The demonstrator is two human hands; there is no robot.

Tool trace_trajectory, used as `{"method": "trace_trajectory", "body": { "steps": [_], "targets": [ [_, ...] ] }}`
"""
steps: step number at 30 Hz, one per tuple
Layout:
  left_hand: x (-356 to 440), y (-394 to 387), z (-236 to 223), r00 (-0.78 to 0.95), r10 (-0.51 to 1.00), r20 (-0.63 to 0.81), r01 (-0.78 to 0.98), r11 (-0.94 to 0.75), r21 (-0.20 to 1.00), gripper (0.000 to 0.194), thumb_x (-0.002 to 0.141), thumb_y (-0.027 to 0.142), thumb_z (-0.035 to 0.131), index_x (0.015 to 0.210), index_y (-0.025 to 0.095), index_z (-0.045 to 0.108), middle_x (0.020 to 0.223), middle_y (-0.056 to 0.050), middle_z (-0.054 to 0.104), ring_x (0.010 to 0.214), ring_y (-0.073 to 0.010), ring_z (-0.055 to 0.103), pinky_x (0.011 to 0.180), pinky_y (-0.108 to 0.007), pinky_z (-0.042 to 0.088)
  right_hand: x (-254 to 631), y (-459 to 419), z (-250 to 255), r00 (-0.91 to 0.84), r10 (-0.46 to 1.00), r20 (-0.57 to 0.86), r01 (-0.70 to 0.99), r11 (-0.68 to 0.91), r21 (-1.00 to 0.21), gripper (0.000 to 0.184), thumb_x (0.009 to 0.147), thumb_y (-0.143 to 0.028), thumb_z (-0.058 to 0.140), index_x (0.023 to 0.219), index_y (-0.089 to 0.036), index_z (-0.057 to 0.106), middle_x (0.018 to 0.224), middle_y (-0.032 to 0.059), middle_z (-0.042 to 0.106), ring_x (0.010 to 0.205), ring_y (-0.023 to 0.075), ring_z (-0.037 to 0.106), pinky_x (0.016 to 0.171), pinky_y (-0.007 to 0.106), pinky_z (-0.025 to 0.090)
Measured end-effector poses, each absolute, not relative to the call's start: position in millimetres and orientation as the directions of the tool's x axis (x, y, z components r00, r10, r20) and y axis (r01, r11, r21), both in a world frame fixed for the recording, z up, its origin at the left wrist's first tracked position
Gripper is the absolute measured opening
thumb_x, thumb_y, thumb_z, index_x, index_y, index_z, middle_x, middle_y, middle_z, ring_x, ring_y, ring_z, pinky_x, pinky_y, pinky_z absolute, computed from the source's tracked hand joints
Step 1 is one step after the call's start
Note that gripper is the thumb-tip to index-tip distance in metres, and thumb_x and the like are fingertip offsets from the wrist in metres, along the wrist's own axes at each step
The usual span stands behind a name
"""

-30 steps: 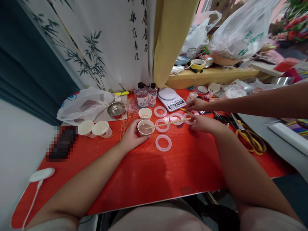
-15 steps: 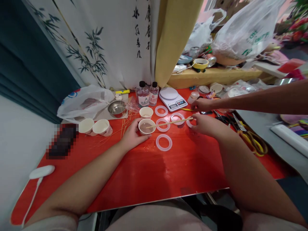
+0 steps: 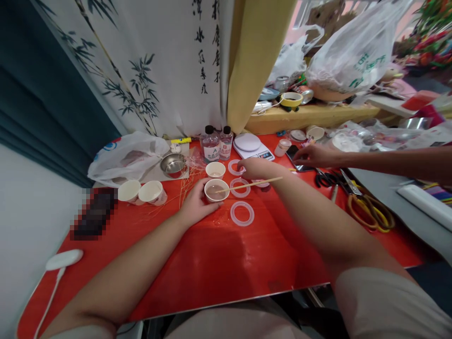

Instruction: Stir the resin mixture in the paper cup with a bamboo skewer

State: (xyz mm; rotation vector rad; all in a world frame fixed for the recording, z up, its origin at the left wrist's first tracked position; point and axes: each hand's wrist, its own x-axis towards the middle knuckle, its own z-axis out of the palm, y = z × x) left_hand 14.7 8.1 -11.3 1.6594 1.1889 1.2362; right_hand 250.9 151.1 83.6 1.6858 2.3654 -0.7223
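Observation:
My left hand (image 3: 197, 202) is wrapped round a paper cup (image 3: 216, 198) of cloudy liquid standing on the red table. A thin wooden stick (image 3: 252, 185) leans in that cup, its far end passing in front of my right forearm. My right hand (image 3: 256, 167) reaches to the upper translucent ring mould (image 3: 233, 166), with bent fingertips on its right rim. Below lie a middle ring mould (image 3: 240, 194) and a front ring mould (image 3: 242, 222); another ring mould (image 3: 262, 184) is partly covered by my forearm. A second paper cup (image 3: 215, 170) stands just behind the held one.
Bottles A (image 3: 211, 147) and B (image 3: 226, 145) stand behind, beside a white kitchen scale (image 3: 251, 147). Another person's hand (image 3: 314, 155) is over a phone (image 3: 294, 153). Scissors (image 3: 363, 205) lie to the right; two paper cups (image 3: 151, 194) and a metal bowl (image 3: 173, 164) sit left.
My right hand has moved left from the stick's far end to the upper ring mould. The stick stays in the cup. The other person's hand has shifted right. My left hand keeps its hold.

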Motion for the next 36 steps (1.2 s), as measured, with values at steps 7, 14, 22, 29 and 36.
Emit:
{"method": "trace_trajectory", "body": {
  "steps": [7, 14, 22, 29, 36],
  "targets": [
    [14.0, 9.4, -12.3, 0.110, 0.956, 0.272, 0.240, -0.291, 0.926, 0.070, 0.077, 0.038, 0.090, 0.137, 0.026, 0.055, 0.133, -0.011, 0.071, 0.122, -0.0295, 0.072, 0.108, -0.048, 0.057, 252.8, 146.0, 86.5, -0.343, 0.812, -0.473, 0.934, 0.242, -0.263, 0.054, 0.086, -0.036, 0.081, 0.139, -0.029, 0.068, 0.102, 0.0138, 0.075, 0.077, 0.0259, 0.072, 0.063, 0.037, 0.061],
    [13.6, 9.1, -14.3, 0.106, 0.956, 0.274, 0.240, -0.292, 0.926, 0.072, 0.077, 0.037, 0.090, 0.138, 0.027, 0.055, 0.136, -0.011, 0.070, 0.124, -0.0299, 0.071, 0.108, -0.049, 0.057, 257.2, 139.7, 86.9, -0.341, 0.779, -0.527, 0.939, 0.250, -0.238, 0.054, 0.089, -0.033, 0.077, 0.142, -0.029, 0.066, 0.110, 0.0159, 0.073, 0.068, 0.0218, 0.070, 0.058, 0.035, 0.058],
    [15.0, 9.0, -13.8, 0.110, 0.951, 0.288, 0.253, -0.307, 0.917, 0.071, 0.077, 0.035, 0.089, 0.138, 0.027, 0.054, 0.134, -0.009, 0.071, 0.122, -0.0283, 0.072, 0.105, -0.046, 0.060, 263.1, 131.3, 87.3, -0.400, 0.734, -0.548, 0.916, 0.330, -0.227, 0.043, 0.091, -0.028, 0.068, 0.134, -0.025, 0.065, 0.112, 0.0165, 0.073, 0.063, 0.0197, 0.067, 0.055, 0.032, 0.053],
    [13.9, 9.0, -8.7, 0.127, 0.944, 0.304, 0.281, -0.328, 0.902, 0.067, 0.077, 0.034, 0.090, 0.135, 0.026, 0.056, 0.132, -0.009, 0.071, 0.121, -0.0283, 0.071, 0.107, -0.047, 0.057, 266.6, 122.3, 88.1, -0.468, 0.729, -0.499, 0.882, 0.423, -0.210, 0.021, 0.092, -0.032, 0.064, 0.110, -0.025, 0.070, 0.096, 0.0110, 0.074, 0.068, 0.0214, 0.065, 0.062, 0.034, 0.047],
    [13.7, 8.6, -7.4, 0.126, 0.942, 0.310, 0.291, -0.334, 0.897, 0.067, 0.078, 0.033, 0.089, 0.135, 0.025, 0.056, 0.131, -0.009, 0.071, 0.120, -0.0282, 0.071, 0.106, -0.046, 0.057, 268.4, 119.6, 82.3, -0.475, 0.744, -0.470, 0.878, 0.433, -0.201, 0.018, 0.089, -0.032, 0.070, 0.106, -0.027, 0.074, 0.102, 0.0102, 0.076, 0.086, 0.0263, 0.068, 0.074, 0.036, 0.047]
  ]
}}
